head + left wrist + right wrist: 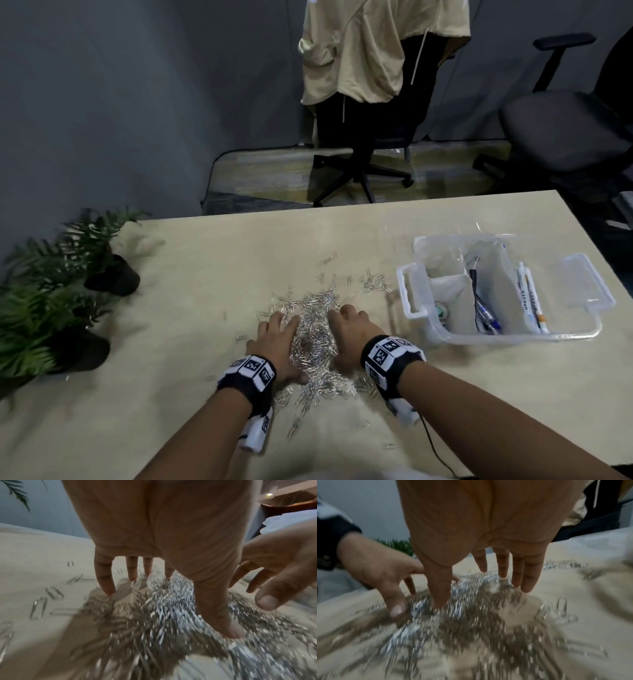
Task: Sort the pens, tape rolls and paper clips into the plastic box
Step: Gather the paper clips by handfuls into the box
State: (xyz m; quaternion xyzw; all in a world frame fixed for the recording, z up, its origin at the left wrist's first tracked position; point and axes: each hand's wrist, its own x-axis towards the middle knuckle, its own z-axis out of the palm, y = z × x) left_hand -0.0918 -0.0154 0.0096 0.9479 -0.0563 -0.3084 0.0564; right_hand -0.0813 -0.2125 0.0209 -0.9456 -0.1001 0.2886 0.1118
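a heap of silver paper clips (313, 337) lies on the worktop (191, 274), strays scattered around it. the left hand (274, 339) and right hand (349, 330) flank the heap, palms down, fingers straight and spread, tips touching the clips, grasping nothing. the plastic box (579, 294) stands well to the right, pens (484, 313) in its middle compartment.

- Clips (471, 628) smeared by blur in right wrist view.
- Roll (442, 310) in box (582, 334) half hidden behind a divider.
- Forearms cut off at bottom edge.
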